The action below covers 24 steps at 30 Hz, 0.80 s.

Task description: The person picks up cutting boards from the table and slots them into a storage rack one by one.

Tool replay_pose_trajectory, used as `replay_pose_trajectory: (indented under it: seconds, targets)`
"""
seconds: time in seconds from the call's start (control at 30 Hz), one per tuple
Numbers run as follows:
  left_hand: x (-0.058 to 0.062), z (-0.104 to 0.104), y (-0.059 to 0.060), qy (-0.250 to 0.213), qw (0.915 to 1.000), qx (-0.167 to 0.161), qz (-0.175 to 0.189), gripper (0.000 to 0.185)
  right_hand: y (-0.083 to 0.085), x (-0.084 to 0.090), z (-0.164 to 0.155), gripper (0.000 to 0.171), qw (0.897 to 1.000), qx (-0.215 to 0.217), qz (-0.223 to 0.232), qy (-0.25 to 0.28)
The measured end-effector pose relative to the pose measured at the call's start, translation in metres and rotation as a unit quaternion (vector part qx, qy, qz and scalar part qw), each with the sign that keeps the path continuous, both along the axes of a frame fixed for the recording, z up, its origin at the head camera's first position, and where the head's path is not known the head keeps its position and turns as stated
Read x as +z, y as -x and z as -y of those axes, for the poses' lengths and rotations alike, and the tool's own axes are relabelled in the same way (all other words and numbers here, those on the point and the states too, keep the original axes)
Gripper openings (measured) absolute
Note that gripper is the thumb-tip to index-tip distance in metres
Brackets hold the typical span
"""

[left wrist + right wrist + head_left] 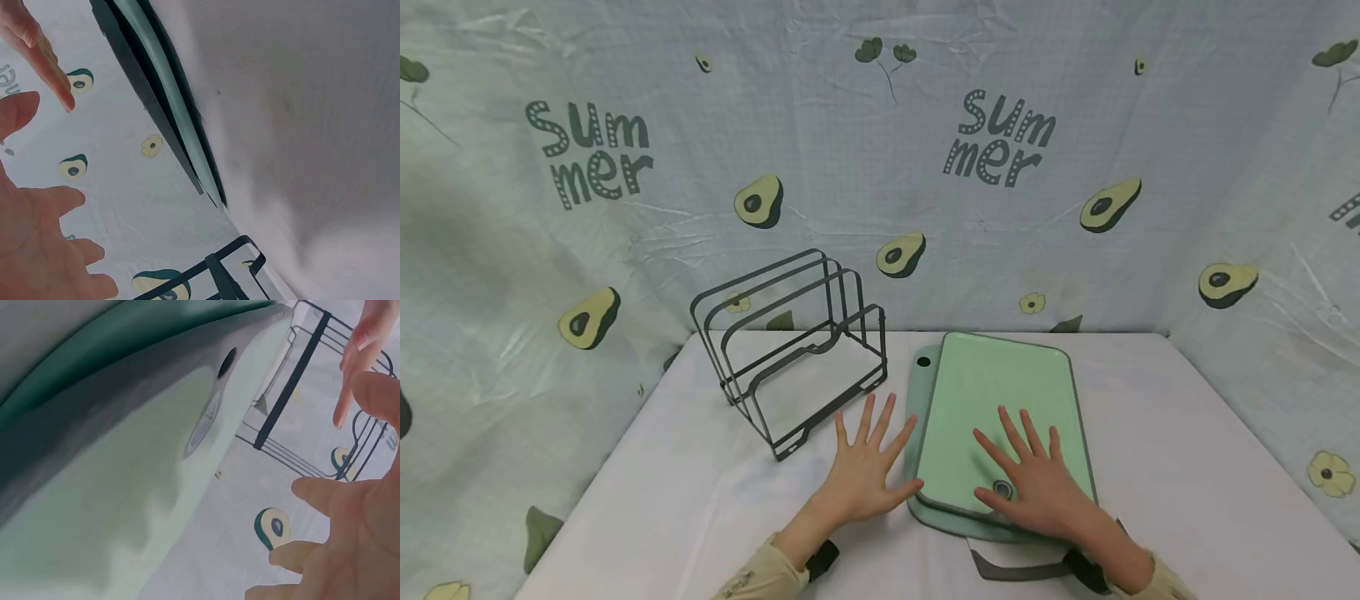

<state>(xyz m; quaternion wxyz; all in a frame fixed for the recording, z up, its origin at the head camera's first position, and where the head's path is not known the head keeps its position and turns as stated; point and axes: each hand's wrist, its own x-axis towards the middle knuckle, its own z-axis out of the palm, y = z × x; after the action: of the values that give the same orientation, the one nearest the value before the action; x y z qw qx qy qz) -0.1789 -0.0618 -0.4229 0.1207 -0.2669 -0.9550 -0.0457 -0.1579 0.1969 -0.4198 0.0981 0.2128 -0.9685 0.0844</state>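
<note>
Nearest, the right hand (pixel 1037 492) lies flat, fingers spread, on the top pale green rectangular plastic cutting board (pixel 1000 417), stacked on a second green board (pixel 914 400) on the white-covered worktop (pixel 1187 467). The left hand (pixel 865 471), open and holding nothing, rests just beside the stack. Beyond, the dark grey wire rack (pixel 793 358) stands with empty slots; no board is stowed yet.

Right hand (pixel 350 550) fingers spread, straight — pale green board (pixel 125 506) fills the frame left of them; dark wire rack (pixel 294 381) beyond the fingertips, avocado-print cloth (pixel 272 526) between the fingers.
</note>
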Motion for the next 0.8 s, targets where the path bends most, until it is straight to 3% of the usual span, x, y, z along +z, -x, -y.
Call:
replay_pose_trajectory:
  seconds: [0.53, 0.8]
  targets:
    - [0.008, 0.002, -0.005, -0.003, 0.9994, -0.032, -0.012, 0.071, -0.008, 0.006, -0.024, 0.064, 0.999, 0.024, -0.021, -0.017]
    - [0.013, 0.006, -0.004, 0.008, 0.9982, -0.053, -0.026, 0.069, -0.009, 0.010, -0.038, 0.063, 0.999, 0.035, -0.030, 0.007]
